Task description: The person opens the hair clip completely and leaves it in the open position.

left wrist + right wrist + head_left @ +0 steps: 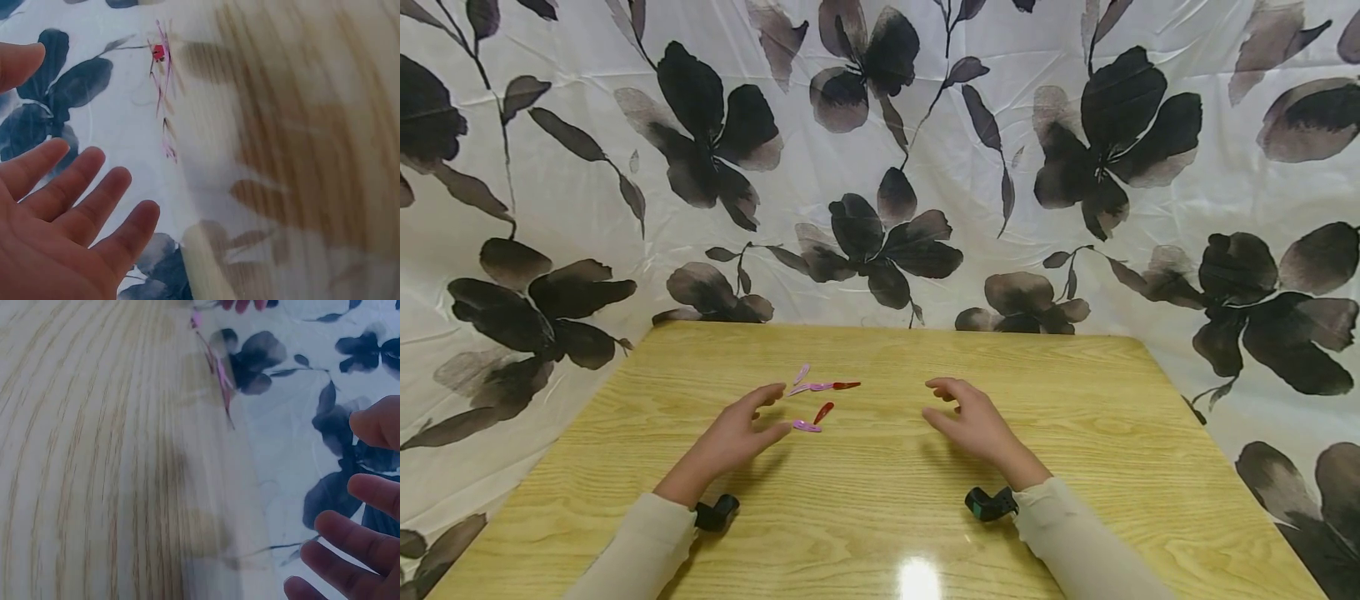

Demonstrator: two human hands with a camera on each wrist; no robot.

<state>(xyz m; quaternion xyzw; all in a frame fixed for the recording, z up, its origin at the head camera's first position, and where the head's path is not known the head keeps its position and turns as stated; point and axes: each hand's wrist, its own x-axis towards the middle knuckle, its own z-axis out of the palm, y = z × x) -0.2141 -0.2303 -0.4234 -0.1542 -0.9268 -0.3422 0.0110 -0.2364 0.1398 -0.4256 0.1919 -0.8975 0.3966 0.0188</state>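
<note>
Several small snap hair clips lie loosely grouped on the wooden table, left of centre in the head view. Among them are a pink clip [807, 426] at the near side, a red clip [823, 412] beside it, and another red clip [847, 385] in a row with pink ones. A further pink clip [802, 373] lies farthest back. My left hand [730, 435] hovers just left of the group, fingers relaxed, holding nothing. To the right, apart from the clips, my right hand [976, 423] is raised with loosely bent, spread fingers and nothing in it.
The wooden table [880, 500] reaches back to a floral cloth [985, 192] hanging behind and around it. A black wrist camera [718, 512] sits on the left wrist, and another camera [990, 504] on the right. Light glares off the table's near edge.
</note>
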